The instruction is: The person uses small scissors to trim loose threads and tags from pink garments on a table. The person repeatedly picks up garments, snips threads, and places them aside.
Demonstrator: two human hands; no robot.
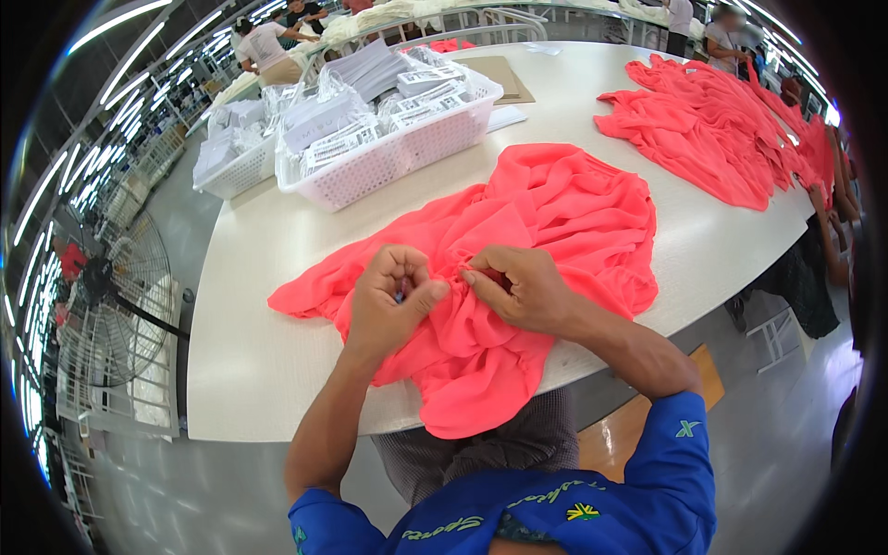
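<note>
A coral-pink garment (569,201) of thin, gathered fabric lies rumpled on the table before me. Part of it hangs over the front edge against my lap. My right hand (524,288) pinches a gathered bit of the cloth between thumb and forefinger near the garment's middle. Close beside it, my left hand (388,298) has its fingers curled, with the thumb toward the same gathers. Something small, bluish and pink, shows inside the left fingers; most of it is hidden, so I cannot tell what it is.
A white perforated plastic basket (409,156) full of hang tags with strings stands at the back left. A smaller basket (239,166) adjoins it. Cardboard (510,80) lies behind. More coral garments (701,125) are heaped at right, near other people. A pedestal fan (104,277) stands left.
</note>
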